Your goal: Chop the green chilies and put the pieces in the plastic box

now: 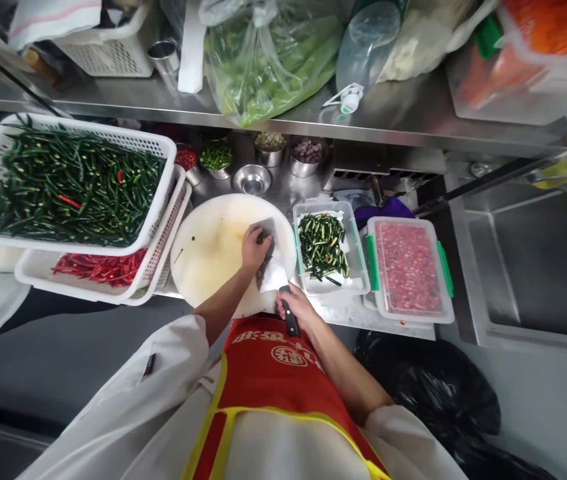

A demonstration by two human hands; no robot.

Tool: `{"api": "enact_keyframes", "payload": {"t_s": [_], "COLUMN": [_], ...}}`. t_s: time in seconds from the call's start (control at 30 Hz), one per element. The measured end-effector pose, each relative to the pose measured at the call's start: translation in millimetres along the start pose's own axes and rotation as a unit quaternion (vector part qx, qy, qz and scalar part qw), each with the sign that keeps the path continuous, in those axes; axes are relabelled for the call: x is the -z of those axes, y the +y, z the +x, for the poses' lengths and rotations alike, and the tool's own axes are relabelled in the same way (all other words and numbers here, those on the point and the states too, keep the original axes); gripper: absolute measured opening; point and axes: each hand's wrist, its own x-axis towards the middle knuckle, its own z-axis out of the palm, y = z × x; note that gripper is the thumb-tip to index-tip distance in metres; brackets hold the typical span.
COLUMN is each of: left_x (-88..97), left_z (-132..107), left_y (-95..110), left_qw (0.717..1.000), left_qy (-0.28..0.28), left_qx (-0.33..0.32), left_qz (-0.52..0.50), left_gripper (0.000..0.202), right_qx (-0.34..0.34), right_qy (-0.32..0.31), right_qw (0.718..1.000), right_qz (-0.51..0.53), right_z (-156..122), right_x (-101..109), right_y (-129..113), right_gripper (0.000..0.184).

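My right hand [297, 305] grips the black handle of a cleaver [276, 270], whose broad steel blade lies flat over the right part of a round white chopping board [208, 247]. On the blade rest the curled fingers of my left hand [256, 249], closed around a small dark green piece [262, 237] that looks like cut chili. A few tiny green scraps lie on the board's left half. Right beside the board stands a clear tub [358, 267] holding cut green chili strips [324, 247].
White baskets of green chilies [73, 187] and red chilies [101, 268] stand at left. Behind the board are metal bowls, one an empty-looking steel bowl [252, 180]. A lidded box of pinkish chopped food [408, 267] sits right, before a sink [548, 260]. A loaded steel shelf [283, 123] overhangs.
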Motion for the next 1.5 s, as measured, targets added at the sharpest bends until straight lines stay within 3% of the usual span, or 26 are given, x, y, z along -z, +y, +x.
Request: {"api": "enact_keyframes", "payload": {"t_s": [0.13,0.33,0.43,0.53,0.63,0.83,1.0,1.1,1.17,1.23,1.37,1.5], "left_x": [-19.3,-80.1,-103.6,-111.9,-109.8,-100.8,-101.5,-107.9,-110.7,-108.5,-79.4,-15.2], "left_z": [-5.4,12.5,28.9,46.0,58.5,62.6,34.5,3.7,-10.7,-13.4,8.3,22.9], "left_y": [41.9,111.9,124.2,123.5,119.1,119.6,138.2,147.6,148.5,144.9,129.1,105.1], "left_qw": [1.000,0.993,0.976,0.940,0.904,0.885,0.936,0.932,0.933,0.946,0.950,0.956], "left_qy": [0.013,-0.030,-0.086,-0.171,-0.230,-0.236,-0.207,-0.240,-0.240,-0.196,-0.118,-0.082], "left_qx": [-0.011,-0.114,-0.174,-0.170,-0.142,-0.169,-0.174,-0.239,-0.228,-0.160,-0.039,0.013], "left_qz": [-0.011,0.006,0.102,0.242,0.331,0.364,0.226,0.129,0.142,0.203,0.286,0.281], "left_gripper": [0.030,0.031,0.034,0.036,0.036,0.034,0.026,0.023,0.023,0.026,0.031,0.031], "right_qx": [0.012,0.070,0.075,0.076,0.075,0.073,0.080,0.091,0.104,0.116,0.125,0.113], "right_qy": [0.001,0.082,0.100,0.104,0.108,0.116,0.111,0.104,0.101,0.102,0.113,0.108], "right_qw": [1.000,0.994,0.992,0.992,0.991,0.991,0.991,0.990,0.989,0.988,0.986,0.988], "right_qz": [-0.006,-0.026,-0.014,-0.003,0.001,0.004,0.003,0.001,0.005,0.013,0.019,0.012], "right_z": [-30.3,-49.6,-40.9,-31.3,-31.2,-51.1,-53.3,-49.2,-47.5,-47.1,-50.2,-60.5], "right_x": [30.1,81.3,98.9,112.3,129.1,169.9,174.9,167.7,164.8,165.4,175.4,190.5], "right_y": [-18.4,-50.6,-62.0,-67.9,-68.2,-61.5,-62.6,-68.0,-72.9,-78.0,-84.9,-78.5], "right_gripper": [0.027,0.028,0.031,0.032,0.032,0.032,0.032,0.032,0.031,0.031,0.032,0.032]}}
